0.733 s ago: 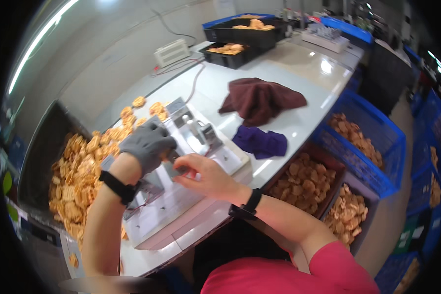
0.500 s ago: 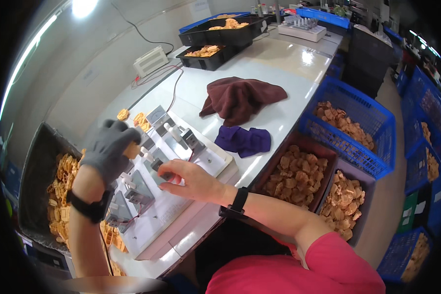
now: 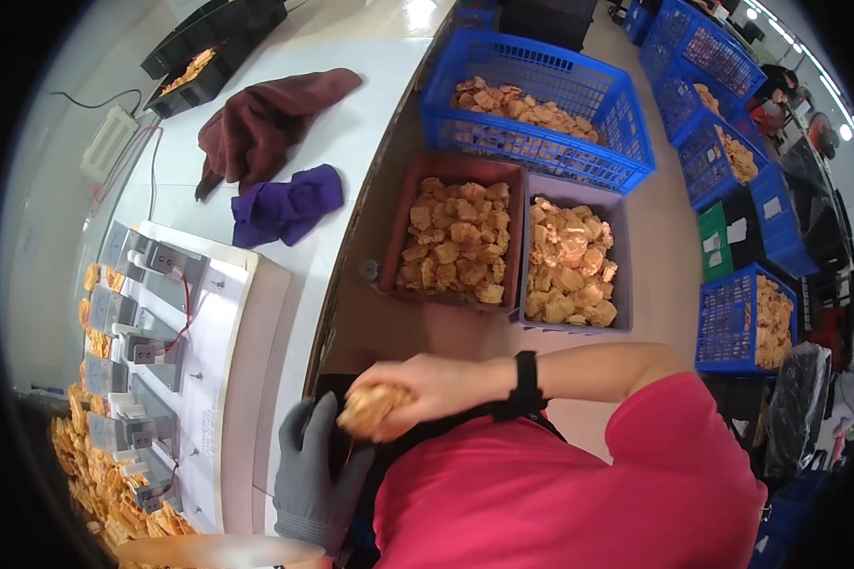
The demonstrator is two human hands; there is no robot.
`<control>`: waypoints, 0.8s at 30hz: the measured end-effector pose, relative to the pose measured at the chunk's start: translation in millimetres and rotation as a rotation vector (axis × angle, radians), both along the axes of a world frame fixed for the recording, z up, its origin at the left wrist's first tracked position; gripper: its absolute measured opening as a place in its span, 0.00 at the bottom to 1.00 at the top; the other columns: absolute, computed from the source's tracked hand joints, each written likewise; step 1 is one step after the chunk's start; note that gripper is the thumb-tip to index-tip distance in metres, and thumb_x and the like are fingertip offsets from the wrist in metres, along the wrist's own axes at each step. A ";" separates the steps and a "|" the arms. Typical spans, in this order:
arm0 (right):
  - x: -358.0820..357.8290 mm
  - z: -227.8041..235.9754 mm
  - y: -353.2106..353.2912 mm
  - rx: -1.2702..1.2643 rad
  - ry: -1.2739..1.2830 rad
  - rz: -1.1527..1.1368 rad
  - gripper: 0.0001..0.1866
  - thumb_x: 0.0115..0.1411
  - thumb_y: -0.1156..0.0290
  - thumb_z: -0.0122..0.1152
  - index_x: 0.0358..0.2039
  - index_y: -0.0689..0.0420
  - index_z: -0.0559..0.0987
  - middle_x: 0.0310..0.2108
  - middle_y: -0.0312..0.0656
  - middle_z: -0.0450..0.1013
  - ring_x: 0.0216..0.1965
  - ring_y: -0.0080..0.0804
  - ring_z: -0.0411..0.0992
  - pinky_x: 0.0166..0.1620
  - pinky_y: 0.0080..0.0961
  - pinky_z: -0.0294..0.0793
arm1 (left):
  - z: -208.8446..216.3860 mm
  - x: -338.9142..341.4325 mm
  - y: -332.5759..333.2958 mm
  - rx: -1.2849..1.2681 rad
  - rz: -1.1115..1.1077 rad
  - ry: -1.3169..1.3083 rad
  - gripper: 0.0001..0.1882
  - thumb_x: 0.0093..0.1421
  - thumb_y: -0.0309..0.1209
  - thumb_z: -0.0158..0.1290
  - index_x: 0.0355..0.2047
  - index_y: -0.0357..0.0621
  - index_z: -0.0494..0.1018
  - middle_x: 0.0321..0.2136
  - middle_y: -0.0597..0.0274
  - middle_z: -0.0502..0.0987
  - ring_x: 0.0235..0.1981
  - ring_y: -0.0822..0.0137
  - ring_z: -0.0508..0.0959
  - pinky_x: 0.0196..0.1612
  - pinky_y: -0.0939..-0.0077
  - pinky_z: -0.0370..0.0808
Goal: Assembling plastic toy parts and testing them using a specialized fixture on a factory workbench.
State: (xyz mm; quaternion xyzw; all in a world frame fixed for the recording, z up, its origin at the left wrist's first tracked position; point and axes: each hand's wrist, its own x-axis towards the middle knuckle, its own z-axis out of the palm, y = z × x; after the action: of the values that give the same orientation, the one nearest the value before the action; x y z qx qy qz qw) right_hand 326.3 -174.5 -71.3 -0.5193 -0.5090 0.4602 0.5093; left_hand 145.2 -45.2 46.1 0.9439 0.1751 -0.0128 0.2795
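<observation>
My right hand (image 3: 436, 387) is closed around a clump of small tan-orange ridged pieces (image 3: 375, 410), held over my lap by the bench edge. Just left of it is my left hand (image 3: 318, 484) in a grey glove, its fingers apart and nothing visible in them. On the bench to the left stands a white test fixture (image 3: 209, 379) with several grey clamp units (image 3: 152, 351) and red wires. Beyond it lie a purple cloth (image 3: 289, 204) and a brown cloth (image 3: 266, 128).
Right of the bench, a red-brown bin (image 3: 514, 228) and a grey bin (image 3: 624, 275) hold similar pieces, with a blue crate (image 3: 541, 156) behind them. More blue crates (image 3: 726, 327) stand at far right. Loose pieces (image 3: 95, 474) heap beyond the fixture; a black tray (image 3: 199, 90) sits farther back.
My view has swung right, toward the bins. Both hands have left the fixture and come to the bench edge; my right hand now holds a clump of pieces, and my left hand has opened.
</observation>
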 end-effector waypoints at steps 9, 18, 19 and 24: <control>187.3 -199.1 -167.7 -0.634 -0.551 -1.102 0.24 0.55 0.62 0.60 0.50 0.59 0.71 0.39 0.54 0.76 0.41 0.50 0.76 0.42 0.39 0.75 | 12.9 -39.0 3.5 -0.210 0.215 -0.081 0.33 0.55 0.26 0.59 0.61 0.37 0.61 0.56 0.49 0.65 0.52 0.58 0.73 0.52 0.64 0.72; 164.8 -213.1 -109.3 -0.698 -0.652 -0.792 0.12 0.56 0.68 0.52 0.36 0.55 0.82 0.34 0.51 0.78 0.39 0.49 0.76 0.42 0.42 0.75 | 6.3 -96.0 4.2 -0.443 0.318 -0.181 0.28 0.64 0.31 0.55 0.61 0.33 0.61 0.54 0.50 0.70 0.52 0.60 0.72 0.54 0.66 0.71; 144.5 -206.4 -103.0 -0.622 -0.683 -0.732 0.14 0.58 0.67 0.50 0.40 0.53 0.82 0.38 0.49 0.78 0.42 0.48 0.76 0.46 0.41 0.74 | 3.2 -95.4 6.6 -0.433 0.294 -0.200 0.28 0.64 0.31 0.55 0.61 0.33 0.60 0.54 0.50 0.70 0.53 0.60 0.72 0.54 0.66 0.71; 74.7 -166.1 -59.8 -0.457 -0.524 -0.374 0.15 0.63 0.61 0.51 0.40 0.57 0.80 0.37 0.48 0.78 0.43 0.49 0.75 0.47 0.40 0.72 | -6.6 -103.9 7.5 -0.533 0.323 -0.227 0.29 0.64 0.31 0.54 0.62 0.34 0.60 0.55 0.50 0.70 0.54 0.59 0.72 0.56 0.67 0.70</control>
State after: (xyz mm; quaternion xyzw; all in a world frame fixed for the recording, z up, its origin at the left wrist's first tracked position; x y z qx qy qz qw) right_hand 401.0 -234.3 -237.4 -0.8028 -0.4029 0.3130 0.3086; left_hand 41.3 -37.7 39.5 0.7929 0.2809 0.0915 0.5329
